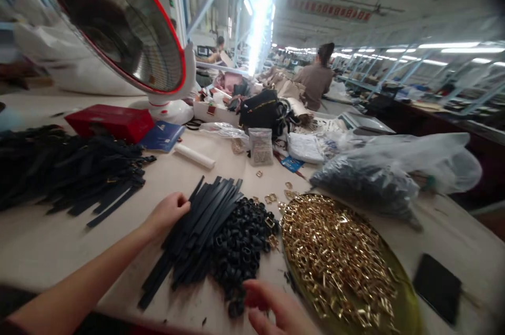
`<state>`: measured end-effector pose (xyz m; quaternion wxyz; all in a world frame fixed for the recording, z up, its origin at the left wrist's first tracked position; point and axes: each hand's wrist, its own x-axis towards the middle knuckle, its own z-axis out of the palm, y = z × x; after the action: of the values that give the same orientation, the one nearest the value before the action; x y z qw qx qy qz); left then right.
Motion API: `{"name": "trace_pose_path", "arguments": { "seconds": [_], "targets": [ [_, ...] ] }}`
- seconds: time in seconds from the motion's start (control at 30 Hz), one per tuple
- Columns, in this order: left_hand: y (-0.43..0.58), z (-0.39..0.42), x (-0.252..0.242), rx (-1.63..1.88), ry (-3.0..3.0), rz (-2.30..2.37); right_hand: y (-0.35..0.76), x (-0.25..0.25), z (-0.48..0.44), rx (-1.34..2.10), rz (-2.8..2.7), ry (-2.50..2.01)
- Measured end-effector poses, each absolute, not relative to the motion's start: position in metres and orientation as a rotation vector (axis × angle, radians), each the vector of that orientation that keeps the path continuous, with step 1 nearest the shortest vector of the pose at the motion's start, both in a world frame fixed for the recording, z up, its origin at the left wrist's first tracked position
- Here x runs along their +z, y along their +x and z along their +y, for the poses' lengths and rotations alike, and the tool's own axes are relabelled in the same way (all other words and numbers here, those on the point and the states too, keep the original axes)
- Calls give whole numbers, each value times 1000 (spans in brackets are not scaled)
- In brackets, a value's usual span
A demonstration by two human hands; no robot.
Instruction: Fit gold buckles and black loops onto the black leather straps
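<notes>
My left hand [169,214] is closed, fingers curled, against the left edge of a bundle of flat black straps [205,214]; whatever it may hold is hidden. Right beside the straps lies a heap of small black loops [240,243]. At the near end of that heap is my right hand [278,308], slightly blurred, its thumb and fingers apart with nothing visible between them. A round tray [410,306] full of gold metal buckles [339,251] stands to the right of the loops. A few loose gold buckles [270,198] lie on the table behind them.
More black straps [71,172] are piled at left. Behind stand a red box [110,122], a blue booklet [161,136], a white roll [194,156] and a large fan [118,19]. A filled plastic bag [371,177] and a dark phone-like slab [437,287] lie right. A person [315,82] is farther back.
</notes>
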<state>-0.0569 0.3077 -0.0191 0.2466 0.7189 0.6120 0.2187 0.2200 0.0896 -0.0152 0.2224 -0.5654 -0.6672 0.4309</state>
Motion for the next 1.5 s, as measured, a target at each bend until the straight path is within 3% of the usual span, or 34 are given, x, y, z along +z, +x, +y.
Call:
{"name": "trace_pose_path", "arguments": {
  "seconds": [0.17, 0.3, 0.53, 0.93, 1.2, 1.4, 1.5],
  "targets": [
    [-49, 278, 3, 802, 1795, 1407, 255, 5, 89, 601, -1673, -1910],
    [-19, 216, 20, 617, 1571, 1101, 273, 7, 94, 294, -1670, -2001],
    [4, 143, 7, 391, 1261, 879, 253, 19, 104, 209, -1828, -1992],
    [10, 130, -10, 391, 1116, 905, 231, -24, 146, 69, -1892, -2118],
    [15, 125, -16, 351, 963, 825, 228, -29, 107, 317, -1772, -1974],
    [19, 122, -22, 343, 926, 792, 213, -26, 82, 1034, -1128, -1523],
    [18, 120, -22, 360, 1046, 768, 204, -22, 75, 1232, -922, -1415]
  ]
}}
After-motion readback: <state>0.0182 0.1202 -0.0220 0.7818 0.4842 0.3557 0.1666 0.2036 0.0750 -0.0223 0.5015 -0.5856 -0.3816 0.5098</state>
